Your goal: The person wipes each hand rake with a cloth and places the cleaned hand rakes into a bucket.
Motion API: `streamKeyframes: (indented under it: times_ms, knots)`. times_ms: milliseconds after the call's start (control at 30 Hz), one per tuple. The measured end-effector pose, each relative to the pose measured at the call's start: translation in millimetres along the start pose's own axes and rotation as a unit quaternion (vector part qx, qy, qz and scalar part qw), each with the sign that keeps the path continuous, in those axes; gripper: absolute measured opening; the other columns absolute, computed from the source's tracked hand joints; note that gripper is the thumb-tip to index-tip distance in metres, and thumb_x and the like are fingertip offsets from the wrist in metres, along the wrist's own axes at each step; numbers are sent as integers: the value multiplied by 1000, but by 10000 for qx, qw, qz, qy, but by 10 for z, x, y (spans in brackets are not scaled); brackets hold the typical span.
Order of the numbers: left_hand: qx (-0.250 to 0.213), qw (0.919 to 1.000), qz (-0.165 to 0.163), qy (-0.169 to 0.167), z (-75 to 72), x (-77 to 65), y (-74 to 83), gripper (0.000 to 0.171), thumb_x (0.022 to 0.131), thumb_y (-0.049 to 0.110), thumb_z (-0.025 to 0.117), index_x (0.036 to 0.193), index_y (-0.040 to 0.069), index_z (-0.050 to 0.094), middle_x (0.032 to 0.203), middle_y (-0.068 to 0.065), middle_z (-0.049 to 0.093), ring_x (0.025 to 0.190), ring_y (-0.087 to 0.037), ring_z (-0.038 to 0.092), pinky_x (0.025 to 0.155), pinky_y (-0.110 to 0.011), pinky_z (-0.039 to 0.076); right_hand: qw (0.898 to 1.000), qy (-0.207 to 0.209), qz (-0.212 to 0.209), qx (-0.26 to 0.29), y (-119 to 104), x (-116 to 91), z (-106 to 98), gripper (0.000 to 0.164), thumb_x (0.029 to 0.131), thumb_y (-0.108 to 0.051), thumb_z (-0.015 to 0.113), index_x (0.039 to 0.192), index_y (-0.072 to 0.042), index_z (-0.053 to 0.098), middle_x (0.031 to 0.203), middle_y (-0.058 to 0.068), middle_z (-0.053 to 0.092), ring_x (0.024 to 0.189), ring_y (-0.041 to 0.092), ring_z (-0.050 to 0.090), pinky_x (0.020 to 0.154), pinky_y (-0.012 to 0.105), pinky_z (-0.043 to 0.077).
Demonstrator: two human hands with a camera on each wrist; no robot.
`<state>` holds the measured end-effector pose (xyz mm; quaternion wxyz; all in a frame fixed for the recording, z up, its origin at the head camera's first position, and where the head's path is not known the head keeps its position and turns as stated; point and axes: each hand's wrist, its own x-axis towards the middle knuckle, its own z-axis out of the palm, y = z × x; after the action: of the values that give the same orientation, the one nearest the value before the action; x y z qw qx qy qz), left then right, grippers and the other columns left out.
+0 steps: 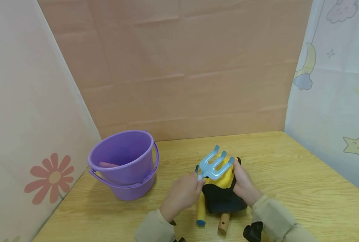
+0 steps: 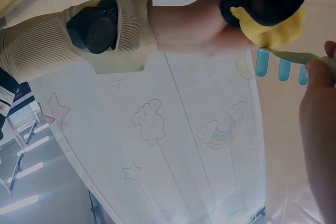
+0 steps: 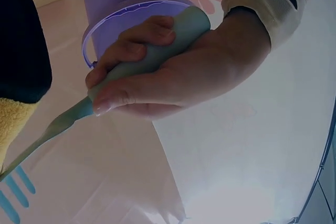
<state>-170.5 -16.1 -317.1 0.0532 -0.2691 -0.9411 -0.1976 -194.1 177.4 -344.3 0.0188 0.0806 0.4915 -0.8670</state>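
Observation:
My left hand (image 1: pixel 182 193) grips a light blue hand fork (image 1: pixel 212 168) by its handle, three tines pointing away to the upper right. In the right wrist view the fingers wrap round the pale green-blue handle (image 3: pixel 152 56). My right hand (image 1: pixel 244 183) holds a yellow and black cloth (image 1: pixel 224 200), its yellow part fuzzy and lying behind the tines. The thumb is right by the nearest tine tip. Most of the right hand's fingers are hidden behind the cloth. Under the cloth, a yellow handle with a blue end (image 1: pixel 201 211) and a wooden handle with a hole (image 1: pixel 224 223) stick out on the table.
A purple bucket (image 1: pixel 131 191) stands at the left of the wooden table (image 1: pixel 288 174), its handle hanging down. Inside it lies a pinkish thing (image 1: pixel 108 164). A brown paper-like backdrop (image 1: pixel 182 67) rises behind the table, with printed pale sheets (image 1: pixel 333 111) at both sides.

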Motion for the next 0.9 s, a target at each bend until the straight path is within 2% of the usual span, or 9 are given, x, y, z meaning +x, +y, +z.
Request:
streamKeyframes:
  times_ms: [167,267,400,533,733,867,900]
  knots:
    - [-211,9996,114,-139,28,11,51,32,97,32,45,83,4,53,56,3,37,46,-8,37,41,-20,30,9983,-490,136,293,80,-4,82,42,92,-58,26,92,-26,53,95,-10,52,92,3,49,88,24,38]
    - [-299,9992,172,-199,35,17,75,32,97,32,44,86,3,53,56,3,38,46,-8,37,41,-21,31,9964,-701,228,421,97,-26,96,41,95,-55,24,96,-25,52,96,-11,55,94,4,52,89,27,39]
    - [-354,9990,153,-242,35,22,101,32,98,33,42,81,6,49,56,3,37,45,-8,36,40,-21,30,9935,-1045,349,277,103,-48,87,39,97,-49,22,105,-24,50,101,-10,57,97,6,54,88,29,41]
    - [-343,9990,138,-233,34,27,114,32,98,32,42,82,5,50,55,3,37,44,-8,36,39,-21,29,9904,-1297,426,209,105,-45,73,40,96,-51,22,107,-24,50,103,-10,57,97,6,54,88,29,41]
    - [-469,9982,52,-371,38,20,117,35,98,31,42,97,-2,53,55,2,38,42,-8,36,38,-21,29,9890,-1401,429,220,101,-37,58,47,95,-54,21,124,-20,35,107,-10,55,101,6,53,91,29,39]
    - [-508,9978,16,-422,42,16,116,39,98,32,41,104,-5,53,56,2,38,43,-8,37,39,-21,30,9906,-1262,382,369,84,-26,71,42,98,-49,19,121,-19,36,107,-9,54,101,6,52,92,29,38]
    - [-515,9977,26,-436,43,16,113,38,98,32,41,101,-4,54,55,2,38,43,-8,37,39,-21,30,9907,-1237,349,443,76,-20,75,40,98,-47,19,119,-19,38,109,-8,53,102,6,51,92,29,38]
